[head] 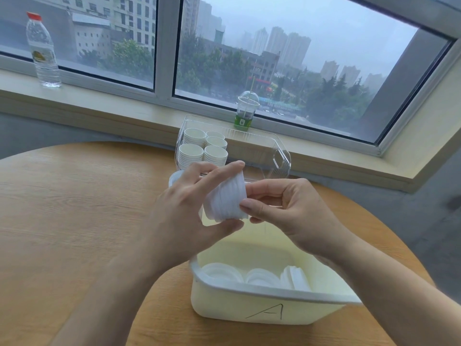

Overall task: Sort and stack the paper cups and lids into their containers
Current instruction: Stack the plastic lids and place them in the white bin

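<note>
So my left hand and right hand both grip a lid stack above bin A, cups beyond it.

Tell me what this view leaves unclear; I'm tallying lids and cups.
- Lid stack, head view: count blurred, partly covered by left hand and right hand.
- Lids in white bin: near wall hides lower ones.
- Cup stacks: hands hide bottoms.
</note>
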Demonstrator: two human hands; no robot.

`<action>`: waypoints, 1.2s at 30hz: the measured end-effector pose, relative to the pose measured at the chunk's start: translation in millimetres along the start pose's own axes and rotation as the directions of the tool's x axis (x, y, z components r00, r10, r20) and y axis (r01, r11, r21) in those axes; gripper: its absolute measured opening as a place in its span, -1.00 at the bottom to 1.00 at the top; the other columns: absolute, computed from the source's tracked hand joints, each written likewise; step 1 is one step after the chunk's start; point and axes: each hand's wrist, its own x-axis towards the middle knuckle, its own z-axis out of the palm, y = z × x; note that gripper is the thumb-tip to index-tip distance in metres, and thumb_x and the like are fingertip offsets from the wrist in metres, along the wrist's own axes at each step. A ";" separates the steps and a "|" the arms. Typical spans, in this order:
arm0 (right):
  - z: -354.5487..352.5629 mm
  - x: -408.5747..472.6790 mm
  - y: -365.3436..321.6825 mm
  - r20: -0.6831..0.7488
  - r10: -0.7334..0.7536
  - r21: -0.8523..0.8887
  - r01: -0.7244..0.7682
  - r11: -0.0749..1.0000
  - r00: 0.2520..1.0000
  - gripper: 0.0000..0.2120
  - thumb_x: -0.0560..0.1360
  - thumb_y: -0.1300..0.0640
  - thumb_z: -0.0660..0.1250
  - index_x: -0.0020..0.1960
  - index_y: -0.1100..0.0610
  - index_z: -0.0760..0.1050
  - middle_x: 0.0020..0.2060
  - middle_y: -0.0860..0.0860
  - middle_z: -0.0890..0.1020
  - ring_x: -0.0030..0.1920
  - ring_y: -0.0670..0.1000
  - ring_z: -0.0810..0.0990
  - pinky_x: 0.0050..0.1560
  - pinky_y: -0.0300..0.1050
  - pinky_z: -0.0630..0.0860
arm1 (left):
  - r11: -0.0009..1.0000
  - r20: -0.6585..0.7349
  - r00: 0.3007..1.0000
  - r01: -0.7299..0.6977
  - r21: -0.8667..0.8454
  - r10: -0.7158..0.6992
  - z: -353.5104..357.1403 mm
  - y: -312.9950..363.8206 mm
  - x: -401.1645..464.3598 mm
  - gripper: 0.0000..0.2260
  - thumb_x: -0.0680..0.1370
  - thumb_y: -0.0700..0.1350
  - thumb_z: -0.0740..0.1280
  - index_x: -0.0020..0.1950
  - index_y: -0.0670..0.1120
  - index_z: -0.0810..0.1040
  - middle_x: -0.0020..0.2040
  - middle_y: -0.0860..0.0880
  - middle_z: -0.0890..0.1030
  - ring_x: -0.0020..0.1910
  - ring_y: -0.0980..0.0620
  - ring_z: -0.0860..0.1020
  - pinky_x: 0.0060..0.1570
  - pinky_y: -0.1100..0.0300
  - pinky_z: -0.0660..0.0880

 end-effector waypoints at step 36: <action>-15.8 23.4 47.1 0.243 0.143 -0.473 -0.011 0.881 0.959 -0.70 0.58 0.00 0.48 0.30 -0.04 0.63 0.11 -0.13 0.73 0.14 -0.18 0.67 0.29 -0.04 0.59 | 0.999 -0.041 0.999 0.003 -0.034 -0.005 -10.3 -11.6 -1.8 -0.29 0.40 0.27 0.50 0.53 0.36 0.35 0.41 0.20 0.45 0.31 0.23 0.43 0.17 0.31 0.37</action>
